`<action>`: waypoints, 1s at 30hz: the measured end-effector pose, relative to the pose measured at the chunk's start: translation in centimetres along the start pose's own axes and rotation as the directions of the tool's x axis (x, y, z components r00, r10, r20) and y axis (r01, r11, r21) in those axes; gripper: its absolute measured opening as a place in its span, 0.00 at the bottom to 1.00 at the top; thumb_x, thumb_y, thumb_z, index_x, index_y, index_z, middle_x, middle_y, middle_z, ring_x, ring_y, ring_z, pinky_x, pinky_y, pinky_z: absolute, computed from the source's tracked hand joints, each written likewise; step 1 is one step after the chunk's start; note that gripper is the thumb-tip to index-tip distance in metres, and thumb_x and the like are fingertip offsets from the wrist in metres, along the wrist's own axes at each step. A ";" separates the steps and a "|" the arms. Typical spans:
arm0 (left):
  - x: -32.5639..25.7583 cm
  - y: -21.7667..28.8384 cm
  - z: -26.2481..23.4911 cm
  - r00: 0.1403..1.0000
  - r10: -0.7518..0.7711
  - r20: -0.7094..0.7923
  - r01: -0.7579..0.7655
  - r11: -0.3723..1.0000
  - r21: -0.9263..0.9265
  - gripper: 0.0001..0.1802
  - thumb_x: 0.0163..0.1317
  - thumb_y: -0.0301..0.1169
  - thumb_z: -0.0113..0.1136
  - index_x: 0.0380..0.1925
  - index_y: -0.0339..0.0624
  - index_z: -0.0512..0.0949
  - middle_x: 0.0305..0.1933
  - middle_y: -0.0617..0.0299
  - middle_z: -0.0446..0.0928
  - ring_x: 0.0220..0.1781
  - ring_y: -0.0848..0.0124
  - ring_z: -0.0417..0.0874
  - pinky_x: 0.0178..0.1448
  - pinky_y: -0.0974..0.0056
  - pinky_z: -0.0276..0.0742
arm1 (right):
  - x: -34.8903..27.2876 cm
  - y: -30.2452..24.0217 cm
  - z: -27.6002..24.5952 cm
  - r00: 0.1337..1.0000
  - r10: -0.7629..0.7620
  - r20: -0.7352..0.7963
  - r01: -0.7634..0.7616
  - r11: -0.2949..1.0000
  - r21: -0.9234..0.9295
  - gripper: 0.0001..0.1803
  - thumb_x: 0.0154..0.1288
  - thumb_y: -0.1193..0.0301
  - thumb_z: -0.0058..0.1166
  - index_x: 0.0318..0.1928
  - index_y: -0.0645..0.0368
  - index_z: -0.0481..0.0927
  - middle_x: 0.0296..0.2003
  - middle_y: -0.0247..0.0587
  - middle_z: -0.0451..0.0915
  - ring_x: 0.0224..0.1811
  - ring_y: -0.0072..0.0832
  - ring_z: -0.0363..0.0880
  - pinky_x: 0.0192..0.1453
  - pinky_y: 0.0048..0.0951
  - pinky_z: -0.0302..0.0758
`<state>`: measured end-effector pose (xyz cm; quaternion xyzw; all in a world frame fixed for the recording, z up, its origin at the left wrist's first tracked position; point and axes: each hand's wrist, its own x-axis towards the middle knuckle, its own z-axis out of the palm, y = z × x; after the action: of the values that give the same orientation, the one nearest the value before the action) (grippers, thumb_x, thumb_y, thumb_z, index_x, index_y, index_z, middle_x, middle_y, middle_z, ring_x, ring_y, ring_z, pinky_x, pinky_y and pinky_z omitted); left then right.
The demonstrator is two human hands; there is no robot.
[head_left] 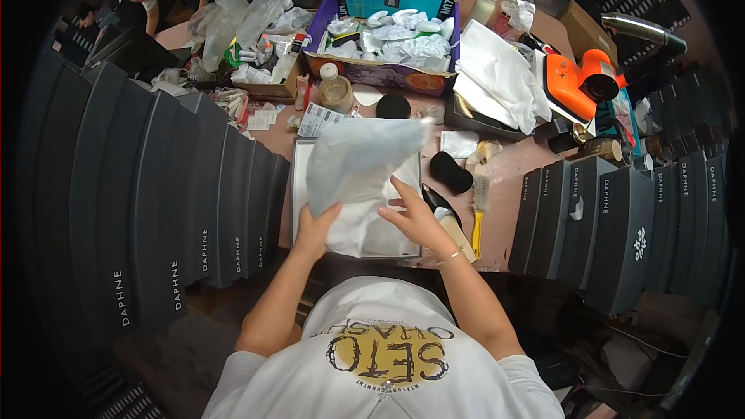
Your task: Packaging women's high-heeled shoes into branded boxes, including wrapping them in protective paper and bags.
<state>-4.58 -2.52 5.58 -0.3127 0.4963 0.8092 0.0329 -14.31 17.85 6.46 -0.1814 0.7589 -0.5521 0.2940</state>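
Note:
A sheet of white tissue paper [353,159] is raised over a shoebox [296,186] in front of me, its upper right corner blurred by motion. My left hand [314,233] grips the paper at its lower left, the thumb on top. At the lower right of the paper, my right hand [413,217] has its fingers spread; whether the fingertips touch the paper is unclear. White paper also covers most of the box's inside, so what lies below is hidden. Just right of the box rests a black shoe [442,206] with a beige inside, partly behind my right hand.
A black sponge [450,173] and a yellow-handled brush [479,217] lie right of the box. Shoebox stacks flank me at left [171,186] and right [605,225]. Farther back stand a purple carton [372,74] of crumpled paper, a jar [335,93] and an orange tool [578,81].

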 end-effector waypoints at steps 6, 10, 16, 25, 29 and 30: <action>3.9 -10.2 -12.8 0.918 0.255 -0.303 0.039 0.703 0.710 0.41 0.56 0.34 0.66 0.63 0.28 0.56 0.59 0.45 0.69 0.56 0.59 0.77 0.52 0.57 0.77 | 0.9 8.5 4.2 0.971 0.199 0.133 -0.081 0.794 -0.602 0.16 0.59 0.69 0.58 0.45 0.65 0.77 0.41 0.54 0.78 0.41 0.49 0.77 0.45 0.37 0.75; 0.0 -5.7 -7.9 0.962 0.270 -0.045 -0.167 0.710 0.684 0.40 0.60 0.37 0.64 0.66 0.36 0.55 0.52 0.50 0.72 0.48 0.64 0.78 0.49 0.63 0.78 | -1.9 3.4 1.8 0.987 -0.038 -0.159 -0.004 0.966 -0.257 0.10 0.58 0.71 0.61 0.32 0.65 0.77 0.28 0.43 0.75 0.29 0.35 0.74 0.35 0.32 0.72; -1.9 -0.9 4.5 0.958 0.096 0.270 -0.093 0.995 -0.026 0.15 0.66 0.32 0.57 0.51 0.38 0.75 0.39 0.64 0.77 0.41 0.79 0.77 0.43 0.74 0.73 | -3.7 -3.0 2.7 0.992 -0.095 -0.077 0.092 0.995 -0.039 0.13 0.56 0.71 0.65 0.29 0.61 0.72 0.35 0.35 0.72 0.31 0.18 0.67 0.35 0.20 0.68; 1.0 5.9 0.9 0.782 -0.250 0.572 -0.127 0.834 0.538 0.15 0.65 0.33 0.57 0.47 0.35 0.77 0.40 0.66 0.80 0.38 0.80 0.79 0.42 0.73 0.76 | -0.8 -5.8 -3.3 0.987 0.149 0.062 -0.161 0.880 0.448 0.15 0.58 0.66 0.64 0.36 0.62 0.74 0.48 0.43 0.74 0.52 0.29 0.71 0.55 0.31 0.67; 2.6 7.4 1.2 0.878 -0.111 0.466 0.097 0.994 0.054 0.14 0.67 0.32 0.54 0.48 0.35 0.74 0.40 0.64 0.80 0.39 0.77 0.81 0.45 0.71 0.77 | -0.5 -4.2 -3.3 0.988 -0.156 -0.020 0.150 0.896 0.417 0.21 0.60 0.64 0.62 0.47 0.63 0.74 0.39 0.36 0.77 0.41 0.22 0.73 0.48 0.28 0.70; 3.4 7.2 0.4 0.885 -0.083 0.457 0.083 0.996 0.021 0.14 0.67 0.33 0.54 0.48 0.37 0.74 0.40 0.65 0.80 0.39 0.78 0.81 0.45 0.71 0.77 | -0.8 -3.0 -3.2 0.980 -0.183 0.080 0.146 0.930 0.338 0.23 0.60 0.63 0.62 0.51 0.63 0.74 0.40 0.36 0.79 0.41 0.20 0.73 0.50 0.27 0.71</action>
<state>-10.09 -6.65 9.53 -0.1343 0.4612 0.8577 0.1836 -15.86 19.72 10.16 -0.2227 0.6201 -0.6834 0.3144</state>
